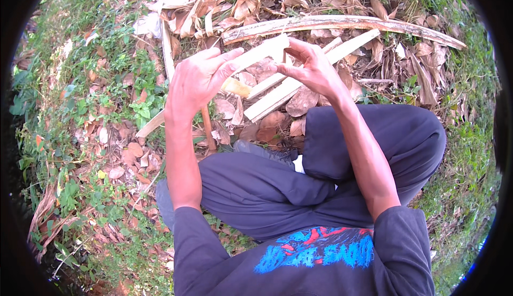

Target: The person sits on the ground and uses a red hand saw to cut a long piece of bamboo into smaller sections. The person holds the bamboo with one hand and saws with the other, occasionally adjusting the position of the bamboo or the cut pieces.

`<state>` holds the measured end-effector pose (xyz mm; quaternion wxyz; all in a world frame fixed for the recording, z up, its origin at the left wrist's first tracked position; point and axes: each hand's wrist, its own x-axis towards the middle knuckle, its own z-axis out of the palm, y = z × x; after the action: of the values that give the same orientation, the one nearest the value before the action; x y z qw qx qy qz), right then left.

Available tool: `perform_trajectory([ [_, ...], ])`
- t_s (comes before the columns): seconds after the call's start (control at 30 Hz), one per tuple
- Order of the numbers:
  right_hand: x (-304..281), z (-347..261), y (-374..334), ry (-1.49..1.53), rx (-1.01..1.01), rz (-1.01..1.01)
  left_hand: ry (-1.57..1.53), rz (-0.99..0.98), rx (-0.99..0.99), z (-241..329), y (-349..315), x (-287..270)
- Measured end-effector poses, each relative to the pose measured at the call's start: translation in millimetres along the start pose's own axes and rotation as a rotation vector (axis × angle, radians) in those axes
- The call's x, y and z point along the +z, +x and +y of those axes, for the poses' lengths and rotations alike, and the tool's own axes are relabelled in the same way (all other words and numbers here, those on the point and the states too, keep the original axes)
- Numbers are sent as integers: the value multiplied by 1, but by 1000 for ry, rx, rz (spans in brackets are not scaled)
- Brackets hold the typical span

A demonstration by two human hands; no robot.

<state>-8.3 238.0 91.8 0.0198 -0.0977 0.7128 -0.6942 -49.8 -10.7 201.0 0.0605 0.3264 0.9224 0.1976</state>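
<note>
A pale strip of split wood (262, 51) is raised in front of me, slanting up to the right. My left hand (196, 79) grips it, with the thumb along its near face and the fingers over the top. The strip's lower left end pokes out past my left wrist. At its upper right end, my right hand (312, 68) curls in a C shape, fingertips against the end and thumb lower down. A narrow brown piece shows between that thumb and the fingers; what it is I cannot tell. Below my left hand a brown wooden rod (208, 127) stands near my shoe.
Several pale split lengths (315, 77) lie on dry leaves beyond my crossed legs (368, 141). A long curved wood piece with bark (347, 23) lies behind them. Another narrow strip (167, 47) is at the left. Green plants (101, 90) and grass surround the leaf litter.
</note>
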Motion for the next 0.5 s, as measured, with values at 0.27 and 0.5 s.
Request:
perform_trajectory([
  [0.27, -6, -18, 3, 0, 182, -154, 99, 67, 108, -14, 1, 8],
  [0.5, -3, -12, 1, 70, 67, -169, -213, 194, -17, -18, -17, 5],
])
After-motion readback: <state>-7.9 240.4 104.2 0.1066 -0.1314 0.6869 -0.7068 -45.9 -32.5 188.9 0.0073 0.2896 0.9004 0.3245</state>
